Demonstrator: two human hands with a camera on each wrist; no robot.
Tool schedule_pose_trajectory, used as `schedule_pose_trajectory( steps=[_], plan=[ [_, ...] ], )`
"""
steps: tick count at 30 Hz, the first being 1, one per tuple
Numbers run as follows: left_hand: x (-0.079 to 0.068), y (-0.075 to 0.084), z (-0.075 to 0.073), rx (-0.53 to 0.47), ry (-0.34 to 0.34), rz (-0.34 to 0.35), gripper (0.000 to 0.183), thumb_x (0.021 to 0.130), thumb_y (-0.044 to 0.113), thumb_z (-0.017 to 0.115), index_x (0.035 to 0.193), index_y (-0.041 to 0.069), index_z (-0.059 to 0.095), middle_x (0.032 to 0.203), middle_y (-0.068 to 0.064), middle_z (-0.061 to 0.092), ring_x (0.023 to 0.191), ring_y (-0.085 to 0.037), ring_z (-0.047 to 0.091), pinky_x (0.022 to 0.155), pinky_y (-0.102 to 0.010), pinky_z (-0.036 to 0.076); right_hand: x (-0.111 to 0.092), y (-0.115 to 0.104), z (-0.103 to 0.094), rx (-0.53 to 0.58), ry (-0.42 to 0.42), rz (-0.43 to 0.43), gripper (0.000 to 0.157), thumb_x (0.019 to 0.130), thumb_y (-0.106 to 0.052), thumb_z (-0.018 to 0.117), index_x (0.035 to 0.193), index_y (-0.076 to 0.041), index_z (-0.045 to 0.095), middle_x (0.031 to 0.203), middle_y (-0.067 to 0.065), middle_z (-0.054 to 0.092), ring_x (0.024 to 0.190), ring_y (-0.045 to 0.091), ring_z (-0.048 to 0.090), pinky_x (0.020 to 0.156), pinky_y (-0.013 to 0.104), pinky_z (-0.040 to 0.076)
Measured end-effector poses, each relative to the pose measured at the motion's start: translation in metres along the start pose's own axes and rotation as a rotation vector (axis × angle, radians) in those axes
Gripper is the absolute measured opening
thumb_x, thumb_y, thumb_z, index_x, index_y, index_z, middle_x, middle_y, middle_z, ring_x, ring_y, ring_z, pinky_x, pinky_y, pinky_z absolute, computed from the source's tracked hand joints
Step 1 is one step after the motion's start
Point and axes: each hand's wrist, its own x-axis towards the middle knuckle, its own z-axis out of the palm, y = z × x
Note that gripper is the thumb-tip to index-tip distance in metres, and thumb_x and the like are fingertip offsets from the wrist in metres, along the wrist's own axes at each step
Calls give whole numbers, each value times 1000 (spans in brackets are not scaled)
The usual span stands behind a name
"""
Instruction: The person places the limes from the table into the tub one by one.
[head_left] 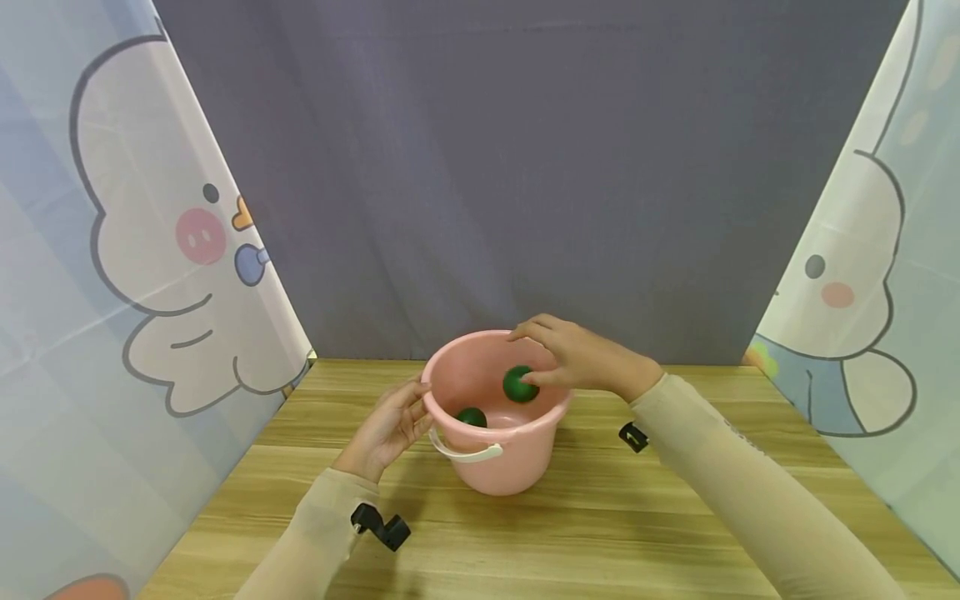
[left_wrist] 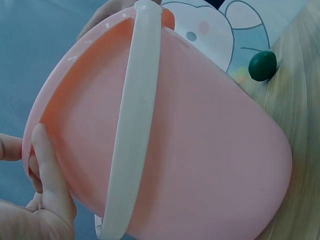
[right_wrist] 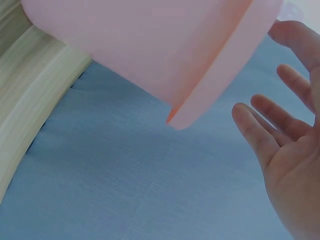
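A pink bucket with a white handle stands upright on the table. My left hand grips its rim at the left; in the left wrist view the thumb lies against the outside, below the rim. My right hand hovers over the bucket's right side, fingers spread and apart; nothing shows in the palm in the right wrist view. One green ball appears within the bucket opening, just by the right thumb tip. Another green ball lies lower inside, partly hidden by the front rim.
The left wrist view shows a green ball outside the bucket, near the table's far edge. A wood-grain table lies beneath. A grey curtain hangs behind, with cartoon-printed cloths at both sides.
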Motion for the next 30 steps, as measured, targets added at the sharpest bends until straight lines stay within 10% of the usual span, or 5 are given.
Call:
schedule_pose_trajectory(
  steps=[30],
  plan=[
    [-1,0,2,16,12,1,49,102,7,48,148,-1,34,107,-2,57,77,-6,63,66,-16,57,-24,3,-5,7,-11,47,40,91,-17,75,128,-7,63,124,9,61,106,27,62,86,39,57]
  ],
)
